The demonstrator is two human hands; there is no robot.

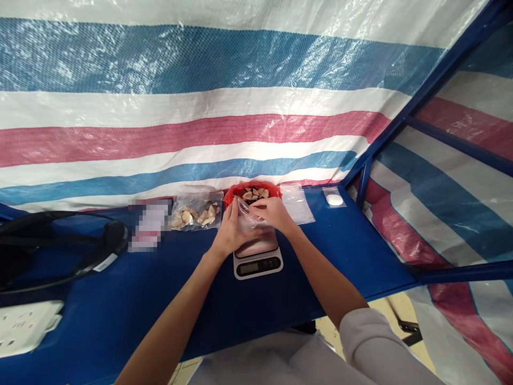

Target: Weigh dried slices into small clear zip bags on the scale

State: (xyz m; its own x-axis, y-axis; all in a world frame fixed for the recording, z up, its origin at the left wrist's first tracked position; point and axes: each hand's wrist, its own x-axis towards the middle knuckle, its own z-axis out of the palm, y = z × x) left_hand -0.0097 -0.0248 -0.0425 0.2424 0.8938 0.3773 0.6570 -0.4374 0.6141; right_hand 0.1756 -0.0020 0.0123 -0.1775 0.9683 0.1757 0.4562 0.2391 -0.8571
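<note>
Above a kitchen scale (258, 267), both of my hands are on a clear plastic bag (245, 215) whose mouth gapes upward. My left hand (229, 235) is closed on the bag's left side, thumb reaching across below it. My right hand (273, 213) pinches at the bag's right edge; whether its fingertips hold anything else is hidden. Just behind them sits a red plastic bag (276, 191), open at the top, with brownish dried slices (256, 193) in it. The scale's display looks dark, and my hands cover part of its plate.
Left of the red bag lies a clear bag of pale dried pieces (196, 215). Flat clear bags (298, 206) and a small bag with a white item (334, 199) lie right. A blurred card (150, 227), black headgear (108, 240) and white power strip (30, 326) are left.
</note>
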